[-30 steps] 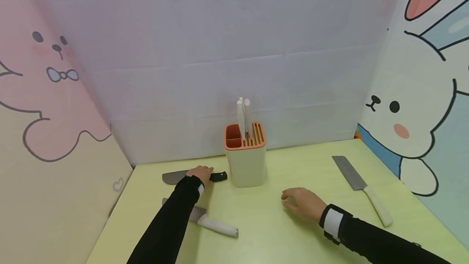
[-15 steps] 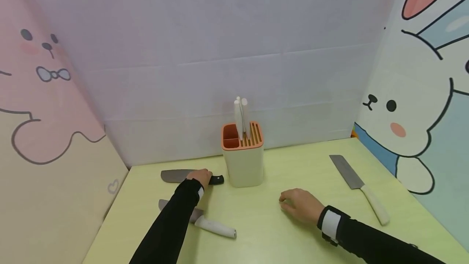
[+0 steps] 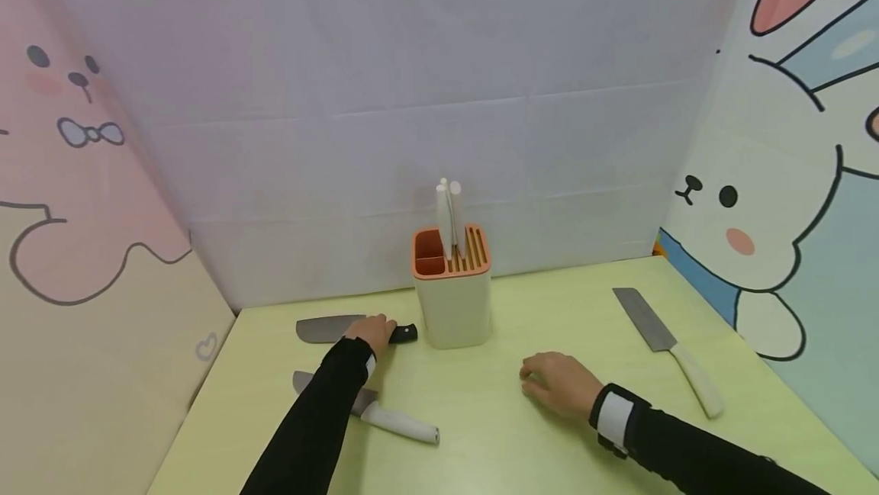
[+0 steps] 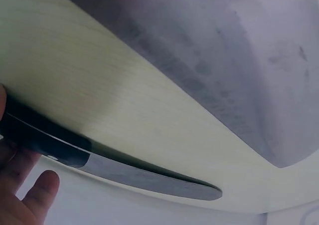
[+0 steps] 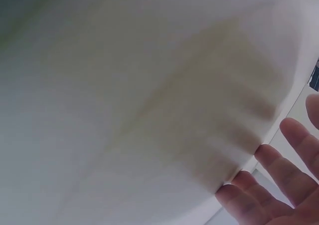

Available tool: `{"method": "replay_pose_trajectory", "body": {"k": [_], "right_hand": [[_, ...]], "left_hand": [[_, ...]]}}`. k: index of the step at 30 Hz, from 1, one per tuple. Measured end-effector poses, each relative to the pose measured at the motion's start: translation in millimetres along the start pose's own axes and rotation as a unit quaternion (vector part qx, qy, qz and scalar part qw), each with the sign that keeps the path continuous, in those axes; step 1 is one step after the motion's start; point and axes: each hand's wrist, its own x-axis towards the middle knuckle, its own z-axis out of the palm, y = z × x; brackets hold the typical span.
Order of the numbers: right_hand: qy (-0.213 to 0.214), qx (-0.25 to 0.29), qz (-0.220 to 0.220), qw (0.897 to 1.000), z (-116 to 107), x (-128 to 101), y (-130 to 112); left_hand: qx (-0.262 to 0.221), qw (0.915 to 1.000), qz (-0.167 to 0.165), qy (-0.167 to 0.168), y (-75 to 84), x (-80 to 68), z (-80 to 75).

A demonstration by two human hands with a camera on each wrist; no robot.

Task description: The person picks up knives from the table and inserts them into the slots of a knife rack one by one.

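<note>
- Your left hand (image 3: pixel 374 329) is lying over the black-handled knife (image 3: pixel 330 329) at the point where handle meets blade; the knife is lying flat on the yellow-green table (image 3: pixel 494 434), just left of the knife block (image 3: pixel 453 304).
- In the left wrist view, your left fingers (image 4: pixel 42 187) are sitting beside the black handle (image 4: pixel 42 140), appearing to touch it; whether they are actually closing around it cannot be told.
- Your right hand (image 3: pixel 559 384) is resting on the table in front of the block and to its right, grasping nothing, with its fingers (image 5: pixel 279 172) loosely spread.
- A white-handled knife (image 3: pixel 384 415) is lying near the table's front edge, partly under your left sleeve (image 3: pixel 323 419).
- A white-handled cleaver (image 3: pixel 662 342) is lying well apart on the right side of the table.
- White handles (image 3: pixel 448 216) are standing upright in the slots of the block.
</note>
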Motion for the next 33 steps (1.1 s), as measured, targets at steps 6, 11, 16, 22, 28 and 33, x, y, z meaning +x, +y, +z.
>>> {"method": "replay_pose_trajectory", "body": {"k": [6,11,16,22,28,33], "right_hand": [[-0.01,0.004,0.008,1.0,0.8,0.3,-1.7],[-0.013,0.006,0.016,1.0,1.5,1.0,-2.0],[-0.015,0.009,0.024,1.0,1.4,0.3,-1.5],[-0.017,0.02,0.023,0.999,1.2,0.3,-0.6],[-0.03,0.053,0.048,0.997,-0.1,2.6,3.7],[-0.054,0.143,0.091,0.984,-7.6,3.9,8.6]], "left_hand": [[0.021,0.9996,0.016,0.008,-2.7,-5.2,-0.2],[0.045,0.9988,0.014,0.008,-5.1,-15.3,-16.8],[0.037,0.9988,0.02,0.025,-6.2,-29.3,-32.9],[-0.003,0.9971,0.038,0.067,-4.0,-46.2,-41.4],[-0.018,0.9935,0.048,0.101,2.0,-65.1,-53.4],[-0.036,0.9893,0.07,0.123,17.2,-85.1,-75.5]]}}
